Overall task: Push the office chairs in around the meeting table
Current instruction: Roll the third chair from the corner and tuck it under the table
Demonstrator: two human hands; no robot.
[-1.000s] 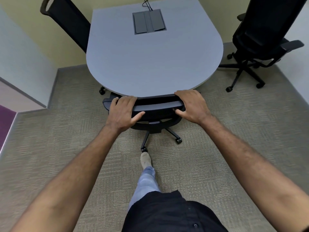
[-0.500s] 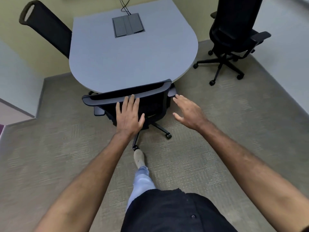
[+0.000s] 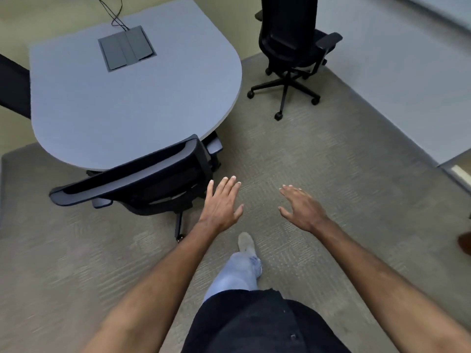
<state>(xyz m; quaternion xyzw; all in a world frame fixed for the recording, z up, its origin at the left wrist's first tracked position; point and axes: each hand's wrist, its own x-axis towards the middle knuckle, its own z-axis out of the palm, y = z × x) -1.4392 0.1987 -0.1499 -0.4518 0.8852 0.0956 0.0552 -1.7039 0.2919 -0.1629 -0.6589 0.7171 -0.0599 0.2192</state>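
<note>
The grey meeting table (image 3: 132,103) with a rounded near end fills the upper left. A black office chair (image 3: 142,179) is tucked against that rounded end, its backrest toward me. A second black office chair (image 3: 293,44) stands apart from the table at the upper right, on the carpet near the wall. A third chair's black backrest (image 3: 12,90) shows at the table's left edge. My left hand (image 3: 221,205) hovers open just right of the tucked chair, not touching it. My right hand (image 3: 300,210) hangs open over bare carpet.
A grey cable hatch (image 3: 127,48) with wires sits in the tabletop. Light walls close in on the right (image 3: 395,72) and behind the table. My leg and shoe (image 3: 246,244) step forward on the carpet between my arms.
Both hands let go of the near chair's backrest and drew back. My view swung right, so the table and tucked chair slid left and the far right chair came closer.
</note>
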